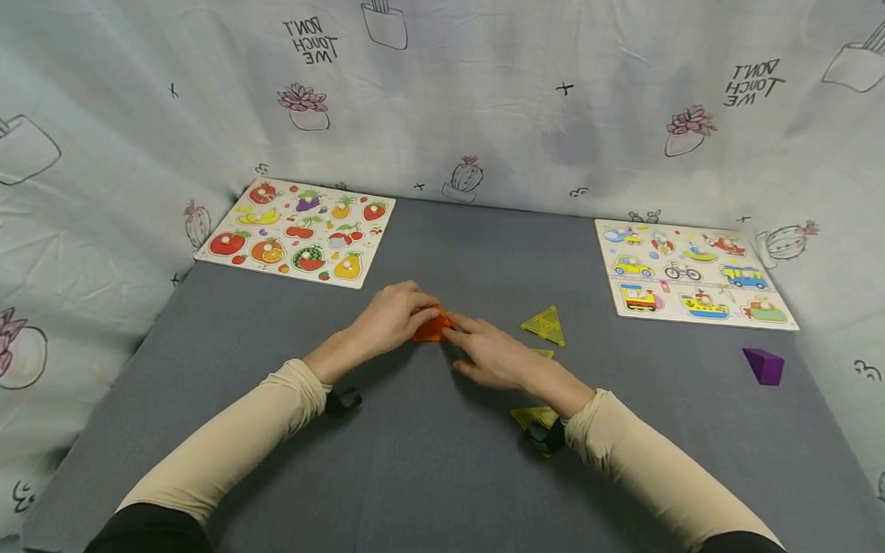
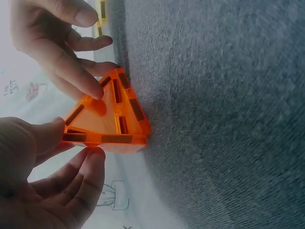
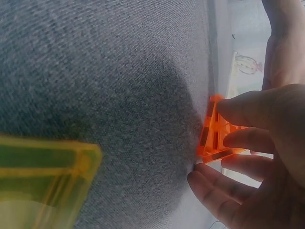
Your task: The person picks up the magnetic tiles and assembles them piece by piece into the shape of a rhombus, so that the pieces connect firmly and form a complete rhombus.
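Orange translucent triangular magnetic tiles [image 2: 106,114] stand on the grey table, joined at their edges into a tilted, pyramid-like shape. My left hand [image 1: 394,317] pinches one edge between thumb and fingers, plainly seen in the left wrist view. From the other side, my right hand [image 1: 494,352] touches the orange tiles with extended fingertips; one finger [image 2: 90,83] rests against a sloping face. In the right wrist view, the right hand's fingers partly cover the orange tiles [image 3: 209,136].
A yellow triangular tile [image 1: 547,325] lies beyond the right forearm, with more yellow tiles [image 1: 531,415] partly hidden below it. A fruit puzzle board [image 1: 302,234] is back left, a vehicle puzzle board [image 1: 694,275] back right. A purple block [image 1: 764,367] sits at the right edge.
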Motion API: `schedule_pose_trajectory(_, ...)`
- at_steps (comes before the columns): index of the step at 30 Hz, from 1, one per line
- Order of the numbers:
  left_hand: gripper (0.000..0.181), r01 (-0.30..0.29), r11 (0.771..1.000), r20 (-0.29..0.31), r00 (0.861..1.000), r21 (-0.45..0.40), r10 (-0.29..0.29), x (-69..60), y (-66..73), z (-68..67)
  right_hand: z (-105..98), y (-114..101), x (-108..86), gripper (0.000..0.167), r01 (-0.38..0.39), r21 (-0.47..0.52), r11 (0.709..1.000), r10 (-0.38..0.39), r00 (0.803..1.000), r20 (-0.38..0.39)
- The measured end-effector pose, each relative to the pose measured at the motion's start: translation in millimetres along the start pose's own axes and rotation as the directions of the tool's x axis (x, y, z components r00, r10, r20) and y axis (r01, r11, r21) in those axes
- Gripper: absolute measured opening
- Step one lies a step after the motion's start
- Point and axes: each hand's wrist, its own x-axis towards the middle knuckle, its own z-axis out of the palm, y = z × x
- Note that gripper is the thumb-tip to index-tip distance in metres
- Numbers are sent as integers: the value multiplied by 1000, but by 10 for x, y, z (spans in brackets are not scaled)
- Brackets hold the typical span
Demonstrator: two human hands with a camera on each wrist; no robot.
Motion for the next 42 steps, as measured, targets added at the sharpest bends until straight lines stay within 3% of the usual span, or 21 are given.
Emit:
schedule_pose_trajectory(3,23,-5,1000,-32,999,14,5,-1,-6,-10,11,4,11,56,-3,0,1000,3,1000,0)
schedule_pose_trajectory(7,23,18,999,-25,1000,26,-17,-4,-2,-31,25,12,0,53,-6,13,1000,7,1000,-10)
schedule_pose_trajectory(10,28,33,999,-11,999,42,-33,-6,-2,-31,30,54,-64,48,-15,19,1000,16,998,-54)
schedule_pose_trajectory(13,30,16,997,-48,999,72,-12,5,18,-12,16,157,-181,43,-40,12,999,41,990,-134)
schedule_pose_trajectory(16,24,-60,992,-132,988,108,74,42,89,32,-30,304,-330,37,-79,-7,997,75,971,-226)
schedule_pose_trajectory(18,18,-146,980,-169,971,135,168,71,159,58,-59,408,-419,33,-105,-42,994,88,952,-292)
schedule_pose_trajectory(20,14,-245,955,-167,948,165,272,100,237,96,-80,510,-499,30,-133,-71,989,101,932,-349)
schedule_pose_trajectory(24,15,-403,897,-77,904,183,421,154,403,229,-83,688,-626,26,-178,-132,975,108,902,-419)
schedule_pose_trajectory(29,20,-491,851,141,870,185,472,213,576,437,-34,796,-691,25,-189,-151,970,111,901,-418)
schedule_pose_trajectory(34,31,-548,809,399,804,211,441,263,709,564,28,815,-704,22,-197,-155,968,127,918,-376)
schedule_pose_trajectory(37,35,-550,803,501,774,228,388,283,782,585,34,833,-713,20,-214,-174,961,136,916,-378)
schedule_pose_trajectory(39,36,-544,800,536,767,251,353,297,821,585,25,859,-725,20,-238,-184,954,151,907,-392)
schedule_pose_trajectory(42,36,-521,803,552,776,289,305,318,851,583,1,914,-757,19,-301,-172,938,208,885,-417)
